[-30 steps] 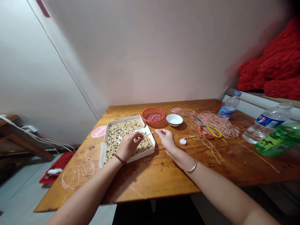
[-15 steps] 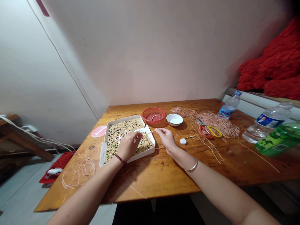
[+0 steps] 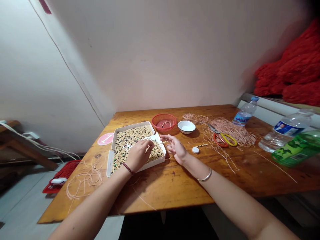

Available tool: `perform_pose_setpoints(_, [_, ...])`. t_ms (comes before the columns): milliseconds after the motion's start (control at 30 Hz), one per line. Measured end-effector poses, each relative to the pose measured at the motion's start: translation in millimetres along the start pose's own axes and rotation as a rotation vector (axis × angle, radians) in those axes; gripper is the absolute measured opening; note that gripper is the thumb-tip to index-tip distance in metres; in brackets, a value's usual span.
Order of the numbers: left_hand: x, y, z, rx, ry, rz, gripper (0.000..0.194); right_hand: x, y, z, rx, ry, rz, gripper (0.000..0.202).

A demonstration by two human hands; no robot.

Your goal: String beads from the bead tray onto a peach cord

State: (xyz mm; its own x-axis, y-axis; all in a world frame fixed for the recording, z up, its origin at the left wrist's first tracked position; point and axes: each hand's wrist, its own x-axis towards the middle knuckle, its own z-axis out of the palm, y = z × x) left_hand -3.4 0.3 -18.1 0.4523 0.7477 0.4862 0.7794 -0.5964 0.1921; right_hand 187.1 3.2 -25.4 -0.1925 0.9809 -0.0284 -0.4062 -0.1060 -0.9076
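My left hand (image 3: pixel 138 154) is over a shallow white box (image 3: pixel 162 160) of small beads (image 3: pixel 133 133), mostly cream with dark and green ones mixed in. Its thumb and fingers pinch one end of a short string of beads (image 3: pixel 161 143), which points right. Beside the box's right edge, my right hand (image 3: pixel 177 150) has its fingers stretched and apart. The free end of the string lies close to those fingers; whether they touch it I cannot tell. A thin pale cord (image 3: pixel 167 158) loops below the right fingers.
Behind the box stand a red basket (image 3: pixel 156 127) with a beaded piece and a white bowl (image 3: pixel 186 126). Rightward lie a white cap (image 3: pixel 195 150), scissors (image 3: pixel 220 139), pink cord (image 3: pixel 237 130) and several bottles (image 3: pixel 243 113). Loose cord (image 3: pixel 85 178) lies left.
My right fingers have opened from a pinch on the beaded string's right end and spread out. My left hand stays nearly in place, still pinching the string.
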Motion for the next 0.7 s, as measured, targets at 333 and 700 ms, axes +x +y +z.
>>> perform_pose_setpoints(333, [0.4,-4.9,1.1,0.122,-0.005,-0.029,0.015,3.2,2.0,-3.6,0.014,0.120,-0.083,0.034])
perform_pose_setpoints(700, [1.4,-4.6,-3.6,-0.009,0.084,-0.134,0.015,12.4,6.5,-9.3,-0.273,0.217,-0.206,0.024])
